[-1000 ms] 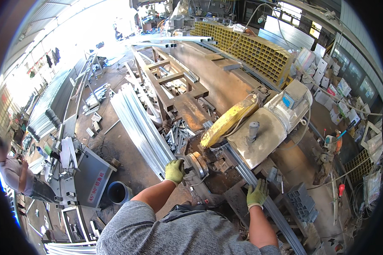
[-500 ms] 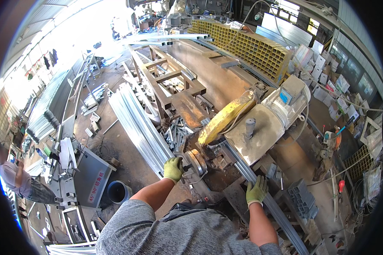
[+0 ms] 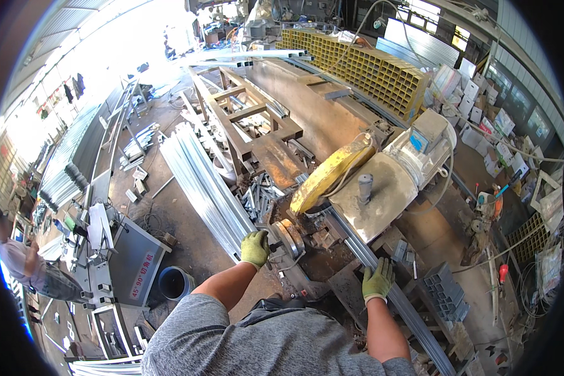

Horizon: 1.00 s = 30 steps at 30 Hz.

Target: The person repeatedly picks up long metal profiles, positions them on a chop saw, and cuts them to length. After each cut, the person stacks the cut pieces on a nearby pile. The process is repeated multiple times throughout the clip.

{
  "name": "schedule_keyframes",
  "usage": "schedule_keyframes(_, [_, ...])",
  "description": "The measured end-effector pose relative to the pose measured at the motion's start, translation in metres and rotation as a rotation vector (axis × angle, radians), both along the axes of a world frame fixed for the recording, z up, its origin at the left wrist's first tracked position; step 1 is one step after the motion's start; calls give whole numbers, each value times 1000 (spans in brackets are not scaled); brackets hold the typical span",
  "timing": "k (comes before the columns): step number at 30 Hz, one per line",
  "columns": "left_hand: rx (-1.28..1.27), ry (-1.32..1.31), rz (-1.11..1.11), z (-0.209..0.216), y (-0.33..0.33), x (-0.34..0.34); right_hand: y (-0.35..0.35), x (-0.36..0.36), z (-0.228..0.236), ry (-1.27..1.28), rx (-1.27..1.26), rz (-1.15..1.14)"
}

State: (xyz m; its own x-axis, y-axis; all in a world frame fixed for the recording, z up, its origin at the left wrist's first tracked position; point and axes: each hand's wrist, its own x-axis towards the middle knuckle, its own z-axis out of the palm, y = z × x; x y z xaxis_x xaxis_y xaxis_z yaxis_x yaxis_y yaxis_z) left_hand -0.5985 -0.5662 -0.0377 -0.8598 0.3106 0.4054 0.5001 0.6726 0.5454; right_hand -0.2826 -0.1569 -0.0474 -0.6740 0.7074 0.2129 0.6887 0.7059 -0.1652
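The yellow guard (image 3: 332, 175) is hiding the far ends of the grey metal tubes (image 3: 423, 335), ahead of the right hand (image 3: 378, 280), while the picture's lower edge is cutting off their near ends. The left hand's glove is covering its own palm and much of the dark handle (image 3: 274, 247), so the exact grip is staying hard to make out. Far beyond both hands, glare is washing out the background, and well to the left of the left hand (image 3: 255, 249) the dark rim is blurring and partly cropping another person (image 3: 22, 260).

The left hand is closing its fingers around the handle, just beside the round orange-edged wheel (image 3: 291, 237). The right hand is lying open, its fingers extended and its palm turned down, touching the tubes from above without gripping them; these are passing under it and running forward between the hands toward the guard.

A bundle of bright tubes (image 3: 200, 188) is stretching forward from just beyond the left hand, and small metal offcuts (image 3: 260, 195) are lying in a heap ahead of it. A dark bucket (image 3: 174, 283) is standing to its left. Near the right hand, on its right, shorter grey tubes (image 3: 445, 296) are sitting stacked.
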Motion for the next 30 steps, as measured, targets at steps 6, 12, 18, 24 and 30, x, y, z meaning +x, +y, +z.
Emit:
schedule_keyframes(6, [-36, -61, 13, -14, -1, -6, -1, -1, 3, 8, -22, -6])
schedule_keyframes(12, [-45, -29, 11, -25, 0, -11, -2, 0, 5, 37, 15, 17])
schedule_keyframes(18, [-6, -1, -4, -21, 2, -8, -3, -1, 8, 38, 14, 17])
schedule_keyframes(24, [-16, -81, 4, -20, 1, -9, -1, -3, 6, -20, -4, -13])
schedule_keyframes(30, [-14, -24, 3, -23, 1, -9, -1, -2, 8, 32, 34, 27])
